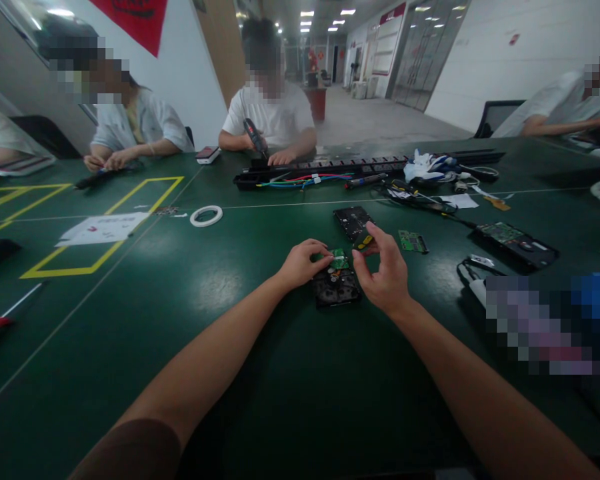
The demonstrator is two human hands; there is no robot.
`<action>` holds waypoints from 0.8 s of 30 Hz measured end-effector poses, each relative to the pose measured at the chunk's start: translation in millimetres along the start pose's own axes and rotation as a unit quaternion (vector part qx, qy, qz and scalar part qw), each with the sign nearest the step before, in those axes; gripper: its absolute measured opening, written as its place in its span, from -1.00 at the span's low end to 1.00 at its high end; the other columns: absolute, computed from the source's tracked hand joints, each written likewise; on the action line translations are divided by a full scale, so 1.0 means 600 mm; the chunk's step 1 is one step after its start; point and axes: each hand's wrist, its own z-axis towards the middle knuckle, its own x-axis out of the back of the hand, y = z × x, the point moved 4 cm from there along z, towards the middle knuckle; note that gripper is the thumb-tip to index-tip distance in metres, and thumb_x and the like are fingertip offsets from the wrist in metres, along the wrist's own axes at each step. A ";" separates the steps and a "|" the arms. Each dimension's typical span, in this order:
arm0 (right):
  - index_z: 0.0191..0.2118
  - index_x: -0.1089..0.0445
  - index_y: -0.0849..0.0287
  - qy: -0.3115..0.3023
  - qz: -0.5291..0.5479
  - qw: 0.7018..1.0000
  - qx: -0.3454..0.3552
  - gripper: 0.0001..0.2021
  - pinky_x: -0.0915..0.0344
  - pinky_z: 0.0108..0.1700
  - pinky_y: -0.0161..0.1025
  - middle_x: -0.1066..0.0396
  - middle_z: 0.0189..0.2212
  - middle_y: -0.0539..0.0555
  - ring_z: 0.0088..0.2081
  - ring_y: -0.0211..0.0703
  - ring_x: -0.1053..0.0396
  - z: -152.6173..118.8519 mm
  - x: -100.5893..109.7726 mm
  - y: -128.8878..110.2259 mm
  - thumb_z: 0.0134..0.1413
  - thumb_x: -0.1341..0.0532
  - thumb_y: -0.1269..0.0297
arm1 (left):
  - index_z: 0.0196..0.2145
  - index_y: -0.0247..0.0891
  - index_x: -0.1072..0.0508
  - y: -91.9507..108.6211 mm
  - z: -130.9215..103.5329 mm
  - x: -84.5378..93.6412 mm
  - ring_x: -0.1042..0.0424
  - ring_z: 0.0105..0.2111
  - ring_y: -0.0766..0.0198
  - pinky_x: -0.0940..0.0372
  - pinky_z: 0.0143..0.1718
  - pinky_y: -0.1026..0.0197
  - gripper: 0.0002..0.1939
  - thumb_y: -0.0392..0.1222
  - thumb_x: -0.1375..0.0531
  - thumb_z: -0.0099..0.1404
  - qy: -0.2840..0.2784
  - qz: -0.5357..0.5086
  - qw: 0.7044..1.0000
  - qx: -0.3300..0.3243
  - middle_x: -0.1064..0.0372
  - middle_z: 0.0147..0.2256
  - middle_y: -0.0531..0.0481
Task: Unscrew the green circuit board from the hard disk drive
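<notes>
Green table [300, 400], pale room [505, 73] — left hand [305, 263] nearly closed, hold unclear, at circuit board [341, 259]; right hand [387, 275] pinching tool [363, 241].

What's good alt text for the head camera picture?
A person's left hand is at a green circuit board on a black hard drive, while the right hand holds a yellow-and-black tool. Other people sit around the green table.

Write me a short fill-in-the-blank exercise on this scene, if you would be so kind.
1. The right hand holds a tool coloured black and ____.
2. The left hand is at a small circuit board whose colour is ____.
3. In the picture, the white tape roll lies to the ____ of both hands.

Missing words: yellow; green; left.
</notes>
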 end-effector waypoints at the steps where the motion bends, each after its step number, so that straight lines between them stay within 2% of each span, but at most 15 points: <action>1: 0.46 -0.02 -0.11 0.001 -0.001 1.000 -0.001 -0.28 -0.61 -0.04 0.09 -0.38 0.21 0.17 -0.05 0.03 -0.53 0.000 0.000 0.000 0.27 -0.25 0.35 | -0.20 -0.19 -0.65 0.000 0.000 0.000 -0.54 -0.03 0.15 -0.40 0.12 0.02 -0.89 -0.14 -0.34 0.38 -0.001 0.000 1.000 0.002 -0.55 -0.08 -0.09; 14: 0.45 -0.01 -0.08 0.021 -0.001 1.000 -0.014 -0.26 -0.63 -0.12 0.07 -0.34 0.23 0.20 -0.13 0.00 -0.51 -0.004 -0.001 0.004 0.24 -0.27 0.33 | -0.21 -0.17 -0.65 0.003 0.002 0.001 -0.54 -0.02 0.14 -0.40 0.13 0.02 -0.91 -0.15 -0.34 0.37 0.000 0.004 1.000 0.001 -0.56 -0.09 -0.08; 24: 0.45 0.00 -0.07 0.015 0.006 1.000 -0.018 -0.25 -0.63 -0.09 0.07 -0.32 0.25 0.20 -0.09 0.02 -0.52 -0.005 -0.001 0.010 0.22 -0.28 0.32 | -0.21 -0.18 -0.65 -0.003 0.002 -0.001 -0.54 -0.03 0.14 -0.41 0.12 0.03 -0.91 -0.15 -0.35 0.37 0.000 -0.003 1.000 0.006 -0.56 -0.10 -0.08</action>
